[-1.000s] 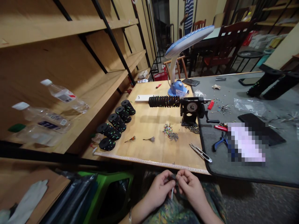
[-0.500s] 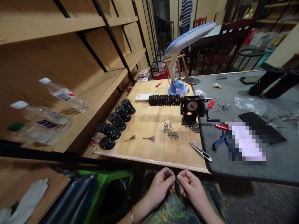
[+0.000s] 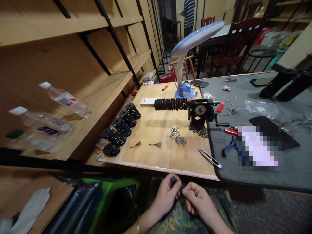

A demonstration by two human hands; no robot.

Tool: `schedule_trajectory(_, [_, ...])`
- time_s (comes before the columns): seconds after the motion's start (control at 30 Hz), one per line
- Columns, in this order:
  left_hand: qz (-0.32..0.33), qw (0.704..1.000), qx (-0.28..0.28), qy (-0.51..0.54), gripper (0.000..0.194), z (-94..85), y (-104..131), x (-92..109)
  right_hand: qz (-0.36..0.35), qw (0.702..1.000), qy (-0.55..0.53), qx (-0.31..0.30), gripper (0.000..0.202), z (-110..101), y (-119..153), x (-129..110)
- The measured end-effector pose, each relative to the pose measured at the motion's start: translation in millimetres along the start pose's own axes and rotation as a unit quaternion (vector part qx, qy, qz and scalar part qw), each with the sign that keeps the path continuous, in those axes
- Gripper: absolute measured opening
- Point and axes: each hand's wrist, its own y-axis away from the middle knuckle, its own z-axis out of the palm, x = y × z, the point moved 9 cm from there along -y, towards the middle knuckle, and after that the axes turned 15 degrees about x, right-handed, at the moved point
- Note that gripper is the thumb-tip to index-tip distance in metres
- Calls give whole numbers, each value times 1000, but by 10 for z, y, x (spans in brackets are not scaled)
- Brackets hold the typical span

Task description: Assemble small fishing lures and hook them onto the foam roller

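The left hand grips a small dark piece below the counter, likely to steady it; whether the curled right hand holds anything, I cannot tell. Thread snips lie nearby, presumably for easy reach.

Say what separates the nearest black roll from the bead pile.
In the head view, an orange-flecked bundle and a grey bundle lie between roll and beads.

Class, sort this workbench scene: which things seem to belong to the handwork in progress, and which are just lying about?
Probably part of the work:
small dark piece in the left hand
coloured beads
hand-cranked machine
snips

Probably just lying about:
plastic bottles
white glove
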Motion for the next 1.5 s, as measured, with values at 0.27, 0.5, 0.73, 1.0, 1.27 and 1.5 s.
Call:
schedule_trajectory(0.27, [85,992,43,-79,13,-85,10,82,10,1000,-2,-4,50,20,-27,61])
schedule_trajectory(0.5, [140,982,59,-113,12,-110,52,183,23,1000,-5,-3,49,19,-27,85])
schedule_trajectory(0.73, [212,963,44,-158,9,-83,113,319,22,1000,-10,7,51,-1,-36,27])
schedule_trajectory(1.0, [253,942,20,-219,8,-29,168,391,-4,999,-39,20,56,-32,-64,-1])
schedule_trajectory(1.27, [219,952,13,-213,10,-19,138,285,-20,996,-57,69,55,-174,-86,-46])
schedule_trajectory(1.5, [185,962,10,-201,8,-18,98,187,-61,993,-60,80,50,-236,-97,-91])
